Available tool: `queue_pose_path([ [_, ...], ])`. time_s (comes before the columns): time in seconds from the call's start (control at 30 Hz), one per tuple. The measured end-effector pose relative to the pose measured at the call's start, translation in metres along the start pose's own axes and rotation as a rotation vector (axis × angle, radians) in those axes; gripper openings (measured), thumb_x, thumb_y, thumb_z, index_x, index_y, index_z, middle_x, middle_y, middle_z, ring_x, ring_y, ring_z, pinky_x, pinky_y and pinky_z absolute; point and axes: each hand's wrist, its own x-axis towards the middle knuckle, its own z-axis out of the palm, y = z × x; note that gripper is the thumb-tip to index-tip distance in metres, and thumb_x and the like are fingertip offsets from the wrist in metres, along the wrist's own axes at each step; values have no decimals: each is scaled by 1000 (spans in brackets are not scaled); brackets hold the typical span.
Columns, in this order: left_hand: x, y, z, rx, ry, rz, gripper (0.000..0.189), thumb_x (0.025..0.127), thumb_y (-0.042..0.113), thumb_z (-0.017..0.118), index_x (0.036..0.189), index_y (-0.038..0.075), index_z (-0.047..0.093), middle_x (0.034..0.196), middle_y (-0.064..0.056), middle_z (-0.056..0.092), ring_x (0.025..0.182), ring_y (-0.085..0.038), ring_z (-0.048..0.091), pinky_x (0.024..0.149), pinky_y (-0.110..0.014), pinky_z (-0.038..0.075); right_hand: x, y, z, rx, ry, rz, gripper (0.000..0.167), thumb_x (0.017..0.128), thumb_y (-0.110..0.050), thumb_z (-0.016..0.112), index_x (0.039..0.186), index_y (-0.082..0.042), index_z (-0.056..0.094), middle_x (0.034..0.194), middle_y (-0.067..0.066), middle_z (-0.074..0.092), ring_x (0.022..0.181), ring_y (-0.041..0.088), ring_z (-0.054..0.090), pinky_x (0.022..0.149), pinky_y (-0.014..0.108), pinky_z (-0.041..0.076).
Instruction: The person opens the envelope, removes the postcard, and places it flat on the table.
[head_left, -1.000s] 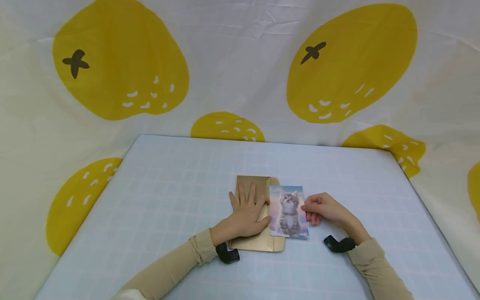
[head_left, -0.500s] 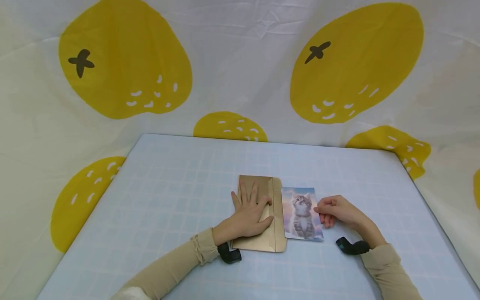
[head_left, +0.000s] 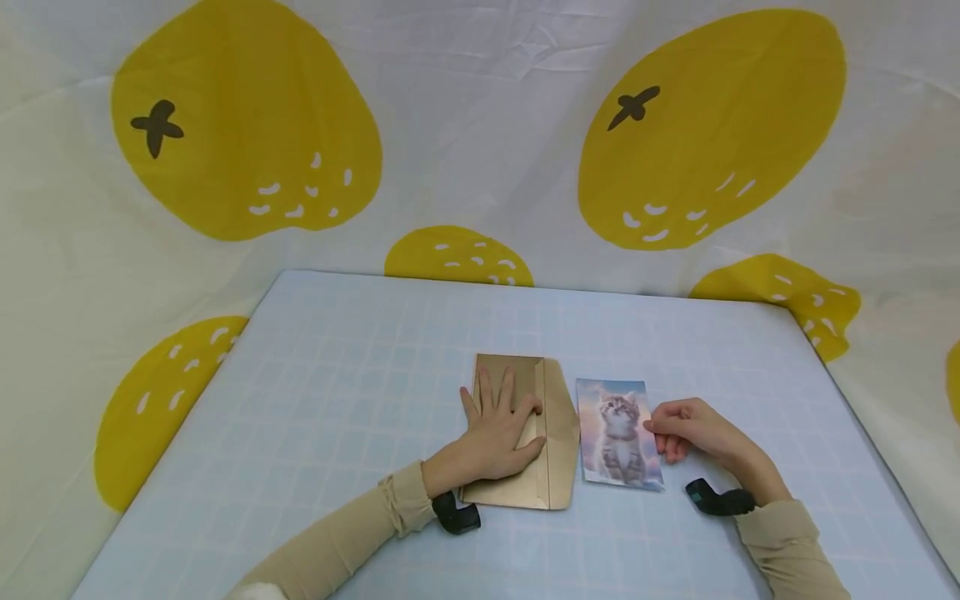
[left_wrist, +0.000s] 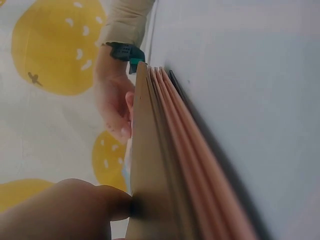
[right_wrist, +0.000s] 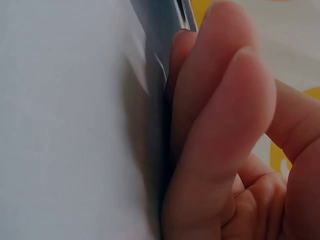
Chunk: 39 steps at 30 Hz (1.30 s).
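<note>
A gold envelope (head_left: 561, 433) lies at the middle of the table, its flap spread out on the right side. My left hand (head_left: 495, 429) rests on its body with fingers splayed. Seen edge-on in the left wrist view, the envelope (left_wrist: 150, 165) shows several gold and pinkish layers. Just right of the flap is a kitten picture card (head_left: 618, 442), apart from the envelope or nearly so. My right hand (head_left: 697, 433) pinches the card's right edge between thumb and finger. Close up in the right wrist view, the fingers (right_wrist: 220, 130) curl beside the card's edge.
A pale blue checked tabletop (head_left: 360, 375) surrounds both items. Behind it hangs a white cloth (head_left: 480, 125) printed with yellow fruit. Black wrist cameras sit on each wrist, below the left hand (head_left: 456, 515) and the right hand (head_left: 718, 500).
The right hand has drawn the card rightward, from overlapping the envelope to beside it. The flap now spreads wider to the right. The left hand has stayed on the envelope.
</note>
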Motion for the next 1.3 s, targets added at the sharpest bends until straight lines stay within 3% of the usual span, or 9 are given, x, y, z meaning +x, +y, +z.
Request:
queue_pose_path([
  [0.93,2,-1,0,29,-11,-21,37,98,51,47,128,30,43,161,-28,-2,138,-60,-20,94,-85,1,-11,14,-25,67,-73,10,32,102,-12,54,88,17,58,67,7,67,52,9,62,51,24,53],
  [1.3,0,1,-3,20,5,-12,36,98,48,49,127,28,43,160,-29,2,138,-63,-15,94,-85,2,-12,15,-24,57,-47,-4,33,102,-12,55,86,16,60,67,8,67,53,11,64,51,27,54],
])
